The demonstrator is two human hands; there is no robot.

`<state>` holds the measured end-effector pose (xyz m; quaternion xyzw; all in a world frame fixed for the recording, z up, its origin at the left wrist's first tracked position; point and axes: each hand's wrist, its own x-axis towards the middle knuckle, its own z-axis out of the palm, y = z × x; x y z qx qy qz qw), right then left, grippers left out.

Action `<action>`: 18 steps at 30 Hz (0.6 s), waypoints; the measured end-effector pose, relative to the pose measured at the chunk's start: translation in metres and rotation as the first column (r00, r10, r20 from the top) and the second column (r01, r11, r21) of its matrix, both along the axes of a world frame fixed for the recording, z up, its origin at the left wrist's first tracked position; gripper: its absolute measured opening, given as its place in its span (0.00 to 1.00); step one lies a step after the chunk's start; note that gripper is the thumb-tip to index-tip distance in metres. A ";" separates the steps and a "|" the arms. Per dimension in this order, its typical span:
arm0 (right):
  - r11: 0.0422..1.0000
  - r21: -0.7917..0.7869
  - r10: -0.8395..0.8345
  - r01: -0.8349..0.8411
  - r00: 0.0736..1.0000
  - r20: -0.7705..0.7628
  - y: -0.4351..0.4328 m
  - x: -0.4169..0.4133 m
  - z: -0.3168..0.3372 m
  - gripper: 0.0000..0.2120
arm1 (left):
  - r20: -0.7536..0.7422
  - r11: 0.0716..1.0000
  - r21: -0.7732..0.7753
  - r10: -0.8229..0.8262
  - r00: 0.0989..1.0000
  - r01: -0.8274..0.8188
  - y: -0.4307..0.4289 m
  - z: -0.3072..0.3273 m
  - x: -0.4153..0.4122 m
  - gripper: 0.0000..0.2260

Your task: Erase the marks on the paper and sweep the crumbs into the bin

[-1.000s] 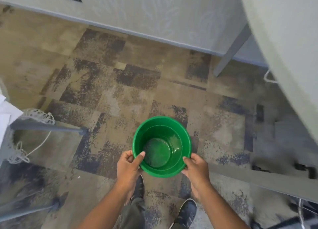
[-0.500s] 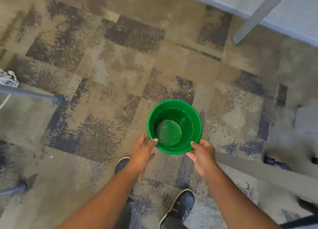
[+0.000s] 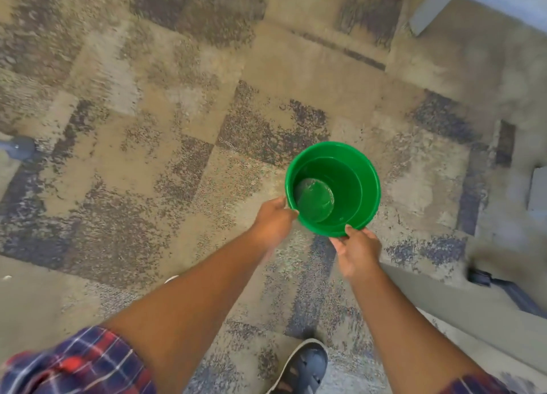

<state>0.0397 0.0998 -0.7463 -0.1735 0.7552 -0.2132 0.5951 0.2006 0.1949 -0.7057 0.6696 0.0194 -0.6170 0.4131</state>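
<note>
Bin [image 3: 355,183], green and round, sat mouth-up over the patchy carpet floor [image 3: 148,157] in the head view; I could not tell whether it rested on the floor. The left grip [image 3: 273,222] was curled on the bin's near-left rim, thumb at the lip and fingers outside the wall. The right grip [image 3: 356,250] pinched the near rim, thumb over the lip. A dark shoe [image 3: 305,367] stood nearer than the bin, a plaid sleeve [image 3: 74,364] covered the left upper arm, and a grey leg [image 3: 432,6] stood well apart, farther off.
</note>
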 end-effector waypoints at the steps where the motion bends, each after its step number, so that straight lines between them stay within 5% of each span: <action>1: 1.000 -0.002 -0.001 0.001 1.000 0.003 -0.004 -0.001 -0.005 0.12 | -0.012 1.000 -0.012 -0.028 1.000 0.027 -0.005 -0.002 -0.002 0.24; 14: 0.980 0.118 0.176 -0.163 0.978 -0.112 -0.006 -0.019 -0.013 0.11 | -0.063 0.982 0.029 -0.187 0.980 0.189 -0.008 -0.006 -0.015 0.29; 18: 0.917 0.102 0.393 -0.385 0.835 -0.385 0.002 -0.015 -0.010 0.11 | -0.065 0.975 0.025 -0.220 0.973 0.222 0.003 0.012 -0.009 0.33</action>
